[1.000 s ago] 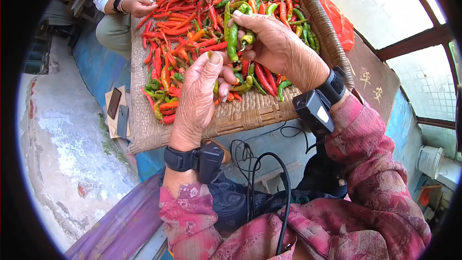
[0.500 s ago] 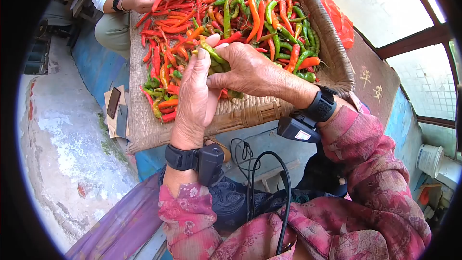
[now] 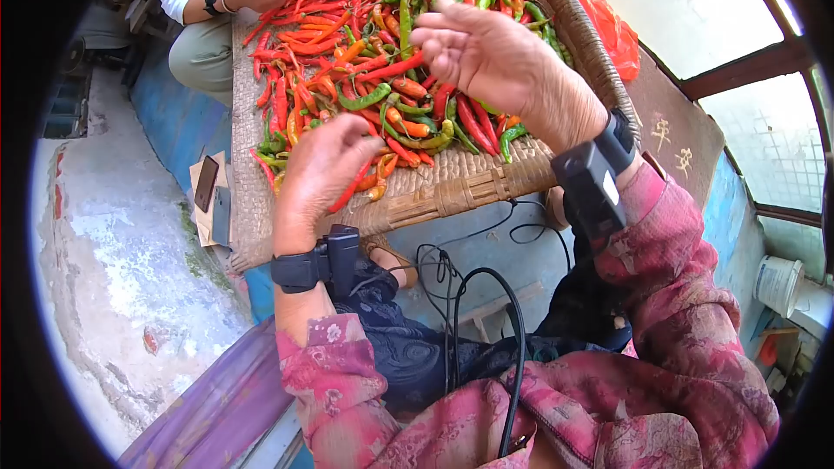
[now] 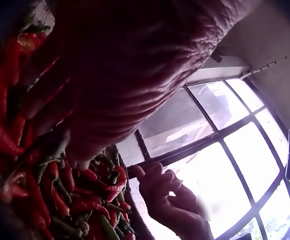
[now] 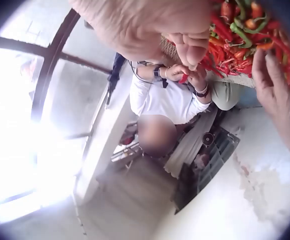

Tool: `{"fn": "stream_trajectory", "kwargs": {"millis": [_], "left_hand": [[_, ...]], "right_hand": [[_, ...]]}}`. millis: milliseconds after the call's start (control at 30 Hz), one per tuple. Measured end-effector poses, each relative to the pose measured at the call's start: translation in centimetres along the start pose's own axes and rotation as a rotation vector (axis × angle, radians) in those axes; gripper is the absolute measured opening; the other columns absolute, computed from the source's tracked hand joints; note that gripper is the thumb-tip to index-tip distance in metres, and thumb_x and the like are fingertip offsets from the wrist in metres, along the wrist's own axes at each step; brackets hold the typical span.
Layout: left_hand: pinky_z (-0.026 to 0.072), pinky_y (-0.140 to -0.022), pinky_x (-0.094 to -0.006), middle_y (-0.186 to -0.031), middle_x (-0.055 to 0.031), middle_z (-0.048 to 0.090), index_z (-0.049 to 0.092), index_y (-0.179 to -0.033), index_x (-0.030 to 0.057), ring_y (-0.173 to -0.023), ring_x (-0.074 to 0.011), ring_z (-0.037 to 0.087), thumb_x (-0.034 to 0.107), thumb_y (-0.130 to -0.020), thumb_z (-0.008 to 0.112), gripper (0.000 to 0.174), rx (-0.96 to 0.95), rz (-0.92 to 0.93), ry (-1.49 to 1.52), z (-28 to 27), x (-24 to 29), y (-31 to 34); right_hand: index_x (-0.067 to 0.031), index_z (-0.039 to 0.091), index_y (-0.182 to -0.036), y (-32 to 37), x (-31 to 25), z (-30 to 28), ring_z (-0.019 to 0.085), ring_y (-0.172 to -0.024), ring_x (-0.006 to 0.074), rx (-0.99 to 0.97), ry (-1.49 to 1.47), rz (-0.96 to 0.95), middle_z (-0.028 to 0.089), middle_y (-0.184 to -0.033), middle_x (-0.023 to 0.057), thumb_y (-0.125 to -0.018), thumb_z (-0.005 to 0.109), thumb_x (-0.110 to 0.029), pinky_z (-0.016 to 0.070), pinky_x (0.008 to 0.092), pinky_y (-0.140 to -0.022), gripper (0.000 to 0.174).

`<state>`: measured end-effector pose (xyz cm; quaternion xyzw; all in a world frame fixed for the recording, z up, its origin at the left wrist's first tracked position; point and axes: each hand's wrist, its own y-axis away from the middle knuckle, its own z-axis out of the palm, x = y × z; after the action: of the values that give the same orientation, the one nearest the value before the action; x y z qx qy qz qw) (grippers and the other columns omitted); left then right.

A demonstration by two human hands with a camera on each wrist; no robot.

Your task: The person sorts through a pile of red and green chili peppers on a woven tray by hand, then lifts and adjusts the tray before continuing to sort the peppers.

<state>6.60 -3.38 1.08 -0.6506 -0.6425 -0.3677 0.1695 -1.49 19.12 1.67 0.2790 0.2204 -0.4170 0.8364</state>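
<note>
- Spread across the woven tray [image 3: 248, 230]: a heap of peppers [image 3: 317, 30], mostly red towards the left and far edges, more green towards the right edge, mixed red, orange and green by the near edge.
- Just above the peppers near the tray's near-left corner: left hand [image 3: 321, 165], fingers relaxed and apart, clasping nothing visible — cannot tell whether touching any pepper.
- Raised over the tray's right half, well apart from the left: right hand [image 3: 499, 61], palm partly showing, fingers loosely bent around nothing visible.
- At the far-left corner, in a white top: another person, holding a small red pepper [image 5: 184, 79] between both hands [image 5: 197, 77].
- Beyond the right edge: a red plastic bag [image 3: 604, 30].
- Off the left edge, low down: a dark phone [image 3: 207, 182] on a pale board [image 3: 198, 224].
- Below the near edge: a looped black cable [image 3: 517, 356].
</note>
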Motion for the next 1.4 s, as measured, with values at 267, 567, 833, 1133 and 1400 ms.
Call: {"fn": "stream_trajectory", "kwargs": {"millis": [267, 567, 833, 1133, 1400], "left_hand": [[0.0446, -0.071, -0.0482, -0.080, -0.0230, 0.062, 0.045, -0.087, -0.0001, -0.083, -0.0389, 0.059, 0.028, -0.072, 0.067, 0.038, -0.135, -0.005, -0.670, 2.9, 0.7, 0.4], [0.0475, -0.069, -0.0271, -0.083, -0.0030, 0.056, 0.052, -0.108, 0.0024, -0.077, -0.0131, 0.057, 0.014, -0.088, 0.055, 0.023, 0.189, 0.039, 0.719, -0.4, 1.1, -0.2], [0.0471, -0.082, -0.0292, -0.091, -0.0085, 0.059, 0.051, -0.110, 0.0009, -0.085, -0.0151, 0.058, 0.016, -0.091, 0.055, 0.025, 0.151, 0.099, 1.316, 0.0, 1.7, -0.9], [0.0465, -0.082, -0.0293, -0.093, -0.0093, 0.059, 0.051, -0.111, 0.0003, -0.088, -0.0149, 0.057, 0.020, -0.093, 0.051, 0.026, 0.336, 0.108, 1.252, 0.7, 2.6, -0.5], [0.0523, -0.072, -0.0272, -0.093, -0.0096, 0.060, 0.050, -0.116, 0.0015, -0.083, -0.0153, 0.060, 0.021, -0.094, 0.050, 0.029, 0.360, 0.105, 1.242, 0.5, 2.8, -0.1]], "right_hand": [[-0.0047, 0.061, -0.093, 1.7, 0.1, 2.0, 0.050, -0.059, 0.0047, -0.055, 0.522, -0.076, 0.057, -0.072, -0.0004, -0.087, 0.059, -0.027, 0.0412, 0.0187, -0.051, 0.023], [0.0004, 0.063, -0.084, 2.7, 0.5, 2.4, 0.053, -0.056, 0.0088, -0.125, 1.017, -0.168, 0.059, -0.064, 0.0020, -0.086, 0.058, -0.027, 0.0447, 0.0241, -0.052, 0.028], [0.0031, 0.063, -0.084, 1.9, 3.0, 2.4, 0.058, -0.058, 0.0171, -0.238, 1.197, -0.296, 0.060, -0.061, 0.0114, -0.084, 0.056, -0.027, 0.0470, 0.0321, -0.057, 0.031], [0.0036, 0.061, -0.078, 2.1, 3.6, 3.4, 0.054, -0.055, 0.0207, -0.347, 1.235, -0.206, 0.055, -0.059, 0.0163, -0.083, 0.059, -0.036, 0.0436, 0.0373, -0.056, 0.040], [0.0019, 0.063, -0.086, 2.3, 2.9, 4.1, 0.054, -0.061, 0.0108, -0.174, 0.824, -0.121, 0.060, -0.068, 0.0037, -0.082, 0.057, -0.020, 0.0445, 0.0269, -0.055, 0.023]]}}
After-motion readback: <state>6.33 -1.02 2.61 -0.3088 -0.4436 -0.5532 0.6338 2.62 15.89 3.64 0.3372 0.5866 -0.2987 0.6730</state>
